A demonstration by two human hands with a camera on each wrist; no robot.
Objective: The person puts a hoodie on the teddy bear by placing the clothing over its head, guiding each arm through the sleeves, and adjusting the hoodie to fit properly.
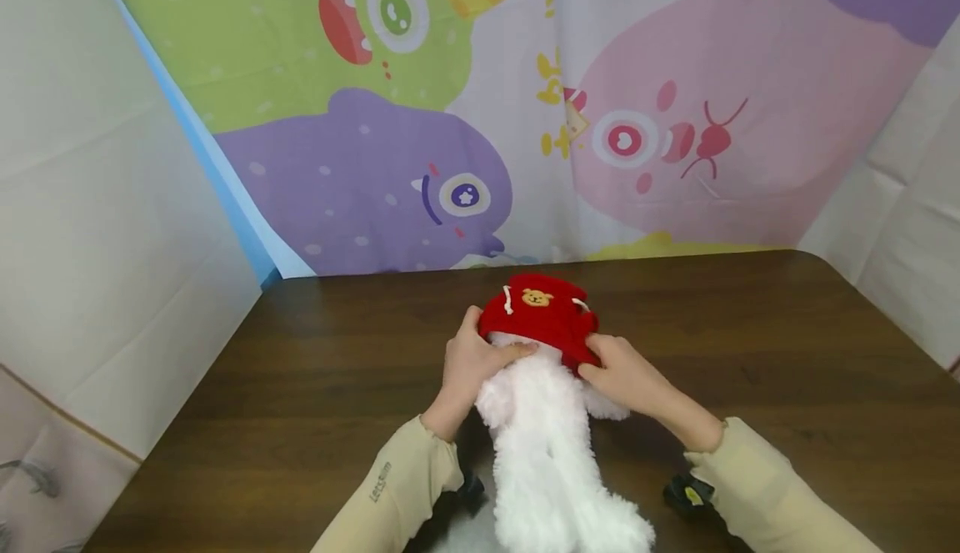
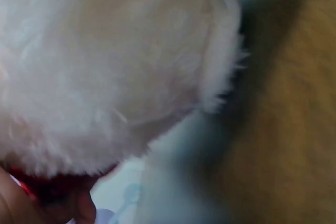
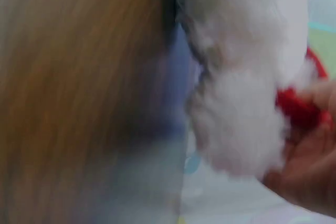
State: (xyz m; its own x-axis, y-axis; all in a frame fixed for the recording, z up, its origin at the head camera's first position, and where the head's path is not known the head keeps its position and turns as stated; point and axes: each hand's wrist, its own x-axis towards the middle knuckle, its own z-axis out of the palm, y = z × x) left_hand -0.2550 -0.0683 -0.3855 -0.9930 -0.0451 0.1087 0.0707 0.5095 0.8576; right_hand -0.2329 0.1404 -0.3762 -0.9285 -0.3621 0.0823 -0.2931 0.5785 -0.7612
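Observation:
A white fluffy plush toy [image 1: 543, 453] lies lengthwise near the front of the table, its legs toward me. Over its far end is a small red garment [image 1: 536, 319] with a bear-face patch and white drawstrings, like a doll's hoodie; the toy's head is hidden. My left hand [image 1: 480, 361] grips the garment's left edge, thumb across the plush just below the hem. On the other side, my right hand [image 1: 626, 374] pinches the hem's right corner. In the right wrist view, red fabric [image 3: 302, 109] sits between the fingers beside the white fur [image 3: 239, 124].
The dark wooden table [image 1: 337, 386] stretches out to both sides. A patterned cartoon curtain [image 1: 420, 178] hangs behind its far edge, with pale cloth walls [image 1: 97, 203] at the sides. Something grey [image 1: 467, 532] lies by the toy's lower left.

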